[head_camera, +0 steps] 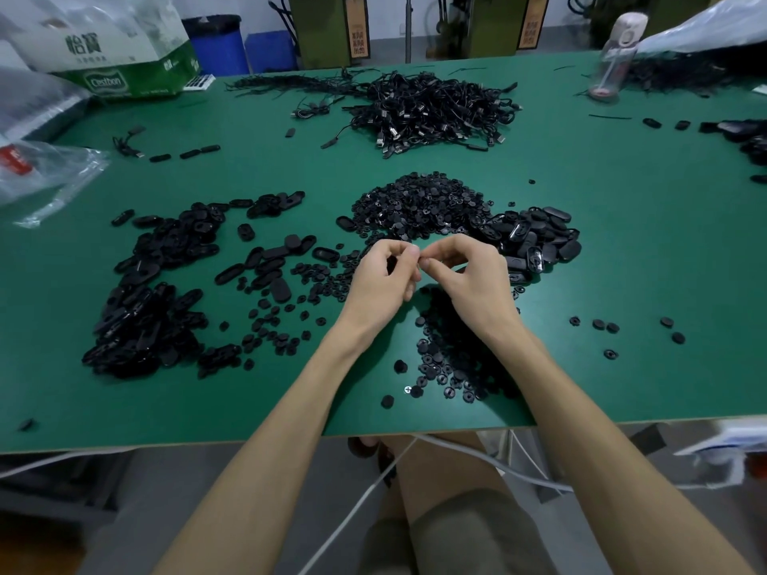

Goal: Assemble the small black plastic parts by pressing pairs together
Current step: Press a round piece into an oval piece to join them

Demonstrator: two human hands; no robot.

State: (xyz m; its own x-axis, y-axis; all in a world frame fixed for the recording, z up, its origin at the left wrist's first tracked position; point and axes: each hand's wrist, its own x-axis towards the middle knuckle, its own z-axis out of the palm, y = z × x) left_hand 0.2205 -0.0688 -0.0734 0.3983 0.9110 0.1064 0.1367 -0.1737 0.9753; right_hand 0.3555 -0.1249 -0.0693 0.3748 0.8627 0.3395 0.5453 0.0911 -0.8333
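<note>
On green table (622, 251), round black parts (419, 201), heaped

I see a green desk (622, 251) carrying a heap of small round black parts (419, 205) in the middle, oval shells (535, 238) just beside it on the right, more ovals (153, 292) at left, tangled cables (431, 110) farther back, and a carton (124, 56) in the far left corner.

green table (622, 242) under dim light; blue bin (216, 47) (dark-lined) by a white wall (261, 12), grey floor (166, 512).
</note>
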